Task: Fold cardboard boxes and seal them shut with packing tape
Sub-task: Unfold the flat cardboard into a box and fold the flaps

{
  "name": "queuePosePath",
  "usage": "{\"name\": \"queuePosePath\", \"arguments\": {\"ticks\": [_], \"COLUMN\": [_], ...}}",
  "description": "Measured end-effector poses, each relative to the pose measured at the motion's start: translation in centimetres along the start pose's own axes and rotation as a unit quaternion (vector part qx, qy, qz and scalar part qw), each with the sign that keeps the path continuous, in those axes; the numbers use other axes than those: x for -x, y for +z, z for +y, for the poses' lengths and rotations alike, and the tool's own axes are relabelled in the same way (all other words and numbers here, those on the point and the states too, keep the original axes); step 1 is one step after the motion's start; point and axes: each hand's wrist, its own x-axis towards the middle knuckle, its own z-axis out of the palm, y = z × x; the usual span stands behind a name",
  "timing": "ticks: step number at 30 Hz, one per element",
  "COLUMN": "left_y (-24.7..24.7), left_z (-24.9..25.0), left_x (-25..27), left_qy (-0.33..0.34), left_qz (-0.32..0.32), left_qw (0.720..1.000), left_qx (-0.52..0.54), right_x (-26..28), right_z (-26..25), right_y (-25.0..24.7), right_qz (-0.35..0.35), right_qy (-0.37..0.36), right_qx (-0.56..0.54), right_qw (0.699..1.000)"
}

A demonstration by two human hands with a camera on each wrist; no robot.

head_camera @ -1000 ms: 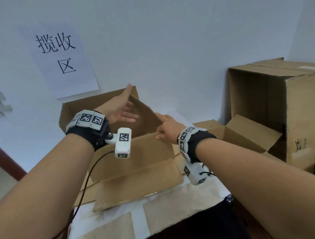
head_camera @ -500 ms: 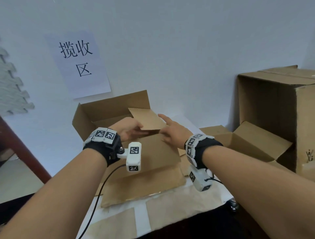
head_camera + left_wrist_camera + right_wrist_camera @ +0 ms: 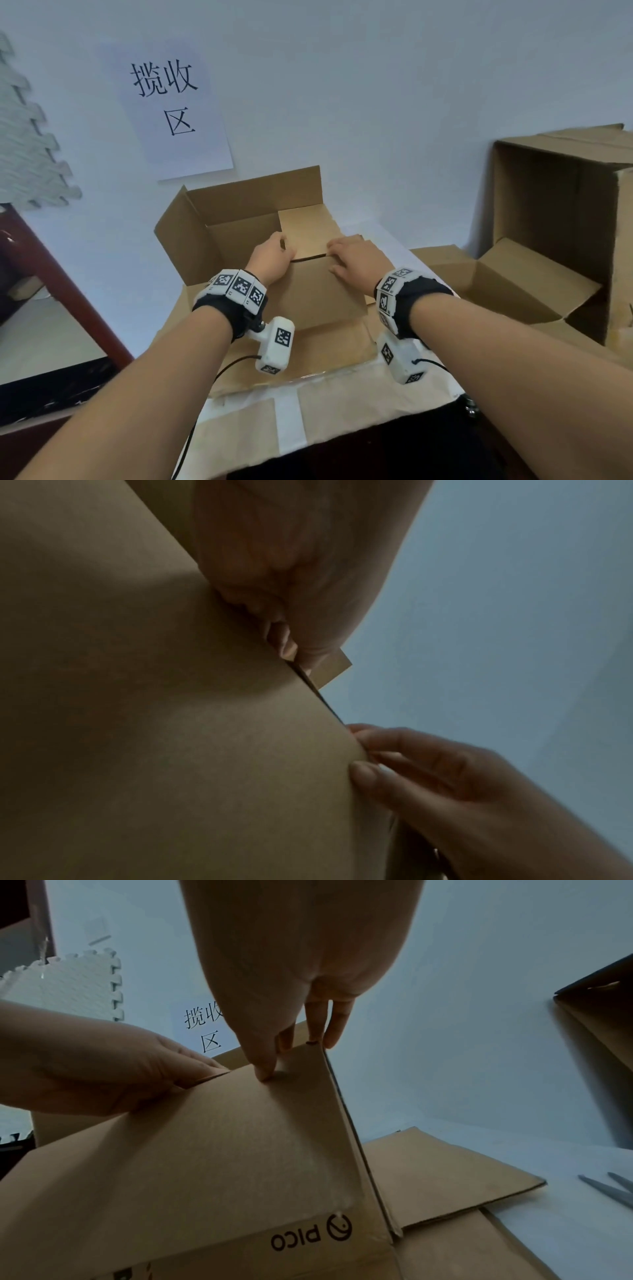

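Note:
A brown cardboard box (image 3: pixel 239 212) stands open on the table, its right flap (image 3: pixel 308 229) folded inward. My left hand (image 3: pixel 274 257) grips the top edge of the near panel, fingers curled over it. My right hand (image 3: pixel 356 260) pinches the same edge further right, beside the folded flap. In the right wrist view the right hand (image 3: pixel 298 974) has its thumb on the panel's outer face (image 3: pixel 222 1150), which bears a PICO logo, and fingers over the rim. The left hand (image 3: pixel 103 1074) holds the rim at left. The left wrist view shows the left hand (image 3: pixel 298 588) against the cardboard (image 3: pixel 154 723).
A tall cardboard box (image 3: pixel 561 212) stands at the right with a lower open box (image 3: pixel 507 284) in front of it. Grey scissors (image 3: pixel 609 1188) lie on the table right of my box. A paper sign (image 3: pixel 171 113) hangs on the wall behind. Dark red furniture (image 3: pixel 51 274) is at left.
The right flap has swung inward and down. My left hand left that flap and now grips the near panel's top edge; my right hand stayed on that edge.

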Motion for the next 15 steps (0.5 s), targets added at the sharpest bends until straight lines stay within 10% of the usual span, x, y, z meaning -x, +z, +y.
{"name": "queuePosePath", "arguments": {"ticks": [15], "left_y": [-1.5], "left_z": [-4.6], "left_x": [3.1], "left_qy": [0.105], "left_qz": [-0.040], "left_qw": [0.978], "left_qx": [-0.173], "right_x": [0.2], "right_z": [-1.3], "right_y": [0.5], "right_qz": [0.014], "right_qy": [0.048], "right_qx": [0.021], "right_qw": [0.998]}}
